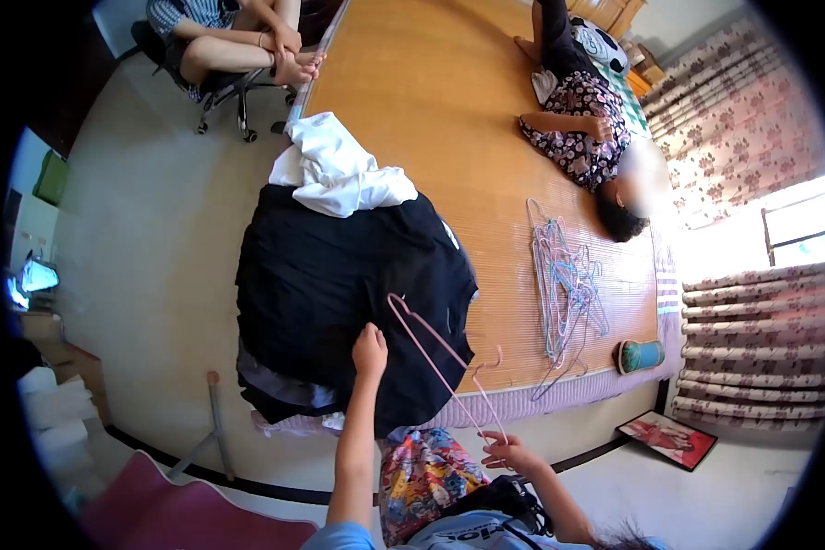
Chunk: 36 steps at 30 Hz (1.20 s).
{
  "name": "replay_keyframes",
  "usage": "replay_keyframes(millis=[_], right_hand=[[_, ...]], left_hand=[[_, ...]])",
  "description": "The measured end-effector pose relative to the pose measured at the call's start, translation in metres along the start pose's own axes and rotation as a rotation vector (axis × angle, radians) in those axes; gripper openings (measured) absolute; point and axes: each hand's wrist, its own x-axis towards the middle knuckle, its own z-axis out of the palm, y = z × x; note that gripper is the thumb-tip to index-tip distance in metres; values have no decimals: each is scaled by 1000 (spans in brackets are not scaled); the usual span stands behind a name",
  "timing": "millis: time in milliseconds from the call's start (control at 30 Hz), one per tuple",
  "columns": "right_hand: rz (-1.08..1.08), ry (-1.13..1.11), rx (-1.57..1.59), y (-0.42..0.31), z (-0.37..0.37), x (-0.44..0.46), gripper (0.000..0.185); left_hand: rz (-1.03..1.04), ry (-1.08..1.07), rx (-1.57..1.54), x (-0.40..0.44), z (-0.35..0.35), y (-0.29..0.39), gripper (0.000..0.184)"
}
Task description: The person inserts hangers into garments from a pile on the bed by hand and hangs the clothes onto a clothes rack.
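Observation:
A black garment (312, 266) lies spread on a pile of clothes at the bed's edge. My left hand (369, 352) is closed on its fabric, near the middle of the lower part. In my right hand (515, 455) is one end of a pink clothes hanger (438, 374). The hanger's far end reaches over the black garment, and its hook points away to the right. A white garment (339, 172) lies crumpled at the top of the pile. Grey cloth (289, 383) shows beneath the black one.
Several hangers (566, 284) lie tangled on the bed mat (440, 101), with a small teal cushion (640, 357) nearby. One person (577, 128) lies on the bed; another (238, 46) sits on a wheeled chair. A framed picture (669, 440) lies on the floor.

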Motion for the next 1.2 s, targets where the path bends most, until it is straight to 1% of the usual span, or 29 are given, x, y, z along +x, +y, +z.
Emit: replay_keyframes(millis=[33,100,233,300,367,433,467,500,533,567,600,633,667,700,767,800,833,900,967,1000,1033,1100,1167,1200], right_hand=[[14,-14,77,-2,1,2,42],[70,37,113,-15,10,2,40],[10,-3,81,-21,8,-3,38],[-10,-5,46,-28,10,-14,38],[-31,-70,120,-29,8,-18,38],[-16,-71,127,-30,8,-24,38],[-29,-78,134,-29,7,-25,37],[-32,-81,156,-29,5,-28,37],[-46,-78,152,-30,3,-30,37],[-60,-78,149,-29,1,-31,37],[-59,-82,157,-29,0,-34,37],[-94,-36,120,-30,0,-38,37],[-129,12,83,-30,0,-41,37],[-131,11,89,-28,1,-43,37],[-128,85,36,-26,0,-45,38],[-123,89,20,-24,0,-47,40],[-118,94,22,-20,-2,-45,40],[-54,106,-20,-11,-4,-38,42],[-28,50,-62,-7,-4,-34,41],[-26,35,-69,-9,-2,-35,41],[-23,16,-77,-13,1,-36,41],[11,49,-108,-13,3,-25,40],[10,50,-61,-12,2,-15,41],[11,42,-63,-13,3,-11,41]], left_hand=[[51,74,-98,-9,-5,2,10],[3,47,-254,-28,-25,16,8],[0,-17,-441,-57,-73,45,11],[24,-16,-463,-61,-94,56,10],[42,-17,-489,-72,-113,69,9],[-353,-165,-991,-86,-130,92,6],[-416,-307,-1231,-98,-139,108,4],[-164,-340,-1026,-119,-129,122,4],[-83,-551,-975,-139,-139,150,3],[251,-632,-743,-152,-141,165,2],[424,-562,-615,-168,-122,159,5],[414,-568,-528,-169,-116,155,6],[168,-571,-622,-160,-112,148,7],[-81,-568,-709,-145,-108,137,8],[-17,-388,-433,-99,-97,95,13],[31,-309,-288,-74,-86,69,15],[99,-233,-176,-49,-87,59,17],[66,-192,-70,-9,-67,25,19],[10,-216,59,17,-49,10,25],[49,-244,192,25,-39,5,33],[25,-331,431,32,-34,12,42],[33,-370,594,37,-26,24,47],[89,-348,635,37,-14,23,45],[67,-363,612,37,-6,18,44]])
